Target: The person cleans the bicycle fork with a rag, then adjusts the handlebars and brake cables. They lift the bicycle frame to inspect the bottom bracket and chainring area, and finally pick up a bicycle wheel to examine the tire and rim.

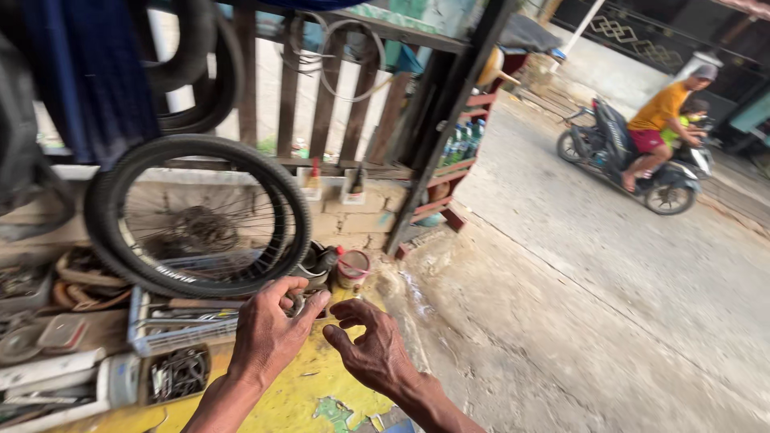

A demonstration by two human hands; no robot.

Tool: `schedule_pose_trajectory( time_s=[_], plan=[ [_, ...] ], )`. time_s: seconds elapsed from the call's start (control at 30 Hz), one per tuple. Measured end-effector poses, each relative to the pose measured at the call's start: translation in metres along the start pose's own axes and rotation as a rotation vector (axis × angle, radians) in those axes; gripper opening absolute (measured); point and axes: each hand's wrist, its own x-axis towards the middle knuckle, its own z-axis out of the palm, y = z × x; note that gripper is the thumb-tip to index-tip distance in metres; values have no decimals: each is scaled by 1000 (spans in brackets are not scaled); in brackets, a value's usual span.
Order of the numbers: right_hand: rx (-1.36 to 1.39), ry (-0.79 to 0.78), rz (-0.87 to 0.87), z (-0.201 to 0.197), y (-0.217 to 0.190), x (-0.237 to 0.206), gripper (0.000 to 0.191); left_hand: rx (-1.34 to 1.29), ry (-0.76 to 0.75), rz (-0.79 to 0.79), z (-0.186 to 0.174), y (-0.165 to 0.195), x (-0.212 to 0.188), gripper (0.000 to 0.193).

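Note:
My left hand [269,333] reaches over a yellow worktop [301,393] towards the tool clutter, and a small grey metal piece [297,305] shows between its thumb and fingers. My right hand [370,346] hovers just to its right, fingers curled and apart, holding nothing. Just beyond the hands a spoked bicycle wheel with a black tyre [200,215] leans against the low wall.
A wire tray of hand tools [180,325], a box of small metal parts [178,373], a dark bottle [321,261] and a small red-rimmed pot [351,269] crowd the bench. Tyres hang on a wooden fence [321,96]. People ride a motorbike [642,160] on the concrete road at right.

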Motion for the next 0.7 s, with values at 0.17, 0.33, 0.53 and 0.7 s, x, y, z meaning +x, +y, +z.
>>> schedule_pose_trajectory(
  time_s=[0.17, 0.33, 0.53, 0.7],
  plan=[
    [-32, 39, 39, -23, 36, 18, 51, 51, -95, 4, 40, 7, 27, 64],
    [-32, 37, 89, -31, 69, 47, 58, 81, -92, 32, 59, -1, 57, 72],
    [-48, -14, 45, -10, 102, 124, 62, 35, -14, 60, 56, -35, 104, 74],
    [-15, -148, -97, 23, 112, 229, 64, 50, 8, -102, 37, -68, 159, 75]
  ],
)
